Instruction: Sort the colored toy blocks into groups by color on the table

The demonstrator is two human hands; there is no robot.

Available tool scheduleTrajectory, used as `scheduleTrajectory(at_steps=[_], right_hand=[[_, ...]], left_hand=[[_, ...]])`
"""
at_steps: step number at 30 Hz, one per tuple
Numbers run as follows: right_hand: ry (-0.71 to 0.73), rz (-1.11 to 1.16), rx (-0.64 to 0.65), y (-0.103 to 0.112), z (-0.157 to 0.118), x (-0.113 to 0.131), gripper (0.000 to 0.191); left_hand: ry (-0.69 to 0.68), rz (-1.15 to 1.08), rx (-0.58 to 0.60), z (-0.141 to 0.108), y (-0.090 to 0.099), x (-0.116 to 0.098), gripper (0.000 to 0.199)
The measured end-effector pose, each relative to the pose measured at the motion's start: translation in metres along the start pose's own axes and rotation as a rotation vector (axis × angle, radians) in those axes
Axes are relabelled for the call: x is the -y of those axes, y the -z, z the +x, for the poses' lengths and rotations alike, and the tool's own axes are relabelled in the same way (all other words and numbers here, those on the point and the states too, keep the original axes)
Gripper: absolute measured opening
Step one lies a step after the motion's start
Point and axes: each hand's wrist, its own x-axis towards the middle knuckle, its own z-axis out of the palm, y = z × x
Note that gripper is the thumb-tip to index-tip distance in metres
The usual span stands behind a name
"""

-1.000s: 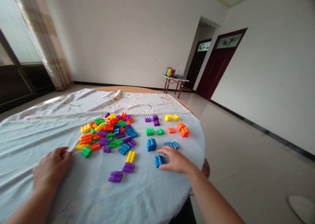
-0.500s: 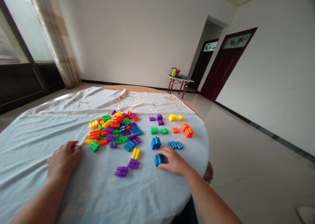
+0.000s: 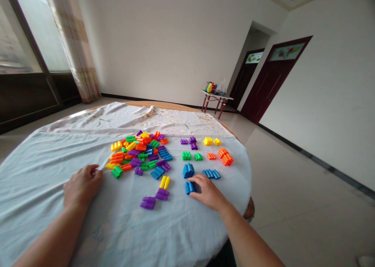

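My right hand [image 3: 208, 192] has its thumb and index finger around the right side of a small blue plastic building block [image 3: 190, 187] made of joined tubes. The block lies on the cloth just below a blue block cluster [image 3: 188, 171]. A row of blue blocks [image 3: 211, 174] sits beyond my fingers. On the left, my left hand [image 3: 83, 185] rests on the tablecloth holding nothing, its fingers loosely bent. A green block [image 3: 117, 172] at the edge of a mixed pile [image 3: 140, 151] is nearest to it.
Purple [image 3: 192, 142], yellow [image 3: 208, 141], green [image 3: 186, 155] and orange [image 3: 225, 156] blocks stand in colour groups at the right. Two purple blocks [image 3: 148, 203] and a yellow block [image 3: 165, 182] lie at the front. The round table's edge [image 3: 249, 173] runs along the right.
The blue block in my right hand has shifted slightly away from me, closer to the blue cluster. The view has turned a little left; my left hand stays on the cloth.
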Motion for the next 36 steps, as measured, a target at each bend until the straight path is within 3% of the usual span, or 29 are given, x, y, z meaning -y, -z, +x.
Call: scheduleTrajectory(at_steps=[5,14,21,29,33,36], right_hand=[[0.013,0.017,-0.12,-0.008,-0.003,-0.008,0.043],[0.007,0.01,-0.103,-0.006,-0.006,-0.004,0.037],[0.096,0.034,-0.163,-0.009,0.0,0.025,0.027],[0.294,0.04,0.064,-0.054,0.026,0.08,0.027],[0.342,-0.081,0.213,-0.067,0.035,0.095,0.031],[0.343,-0.114,0.237,-0.071,0.035,0.099,0.026]], left_hand=[[0.006,-0.008,0.003,-0.001,0.002,-0.002,0.054],[0.002,-0.026,0.012,-0.005,0.006,-0.003,0.053],[0.002,-0.05,0.011,-0.008,0.007,-0.007,0.052],[-0.001,-0.063,0.002,-0.012,0.008,-0.008,0.05],[0.013,-0.057,-0.017,-0.01,0.006,-0.007,0.05],[0.009,-0.051,-0.011,-0.01,0.005,-0.006,0.051]])
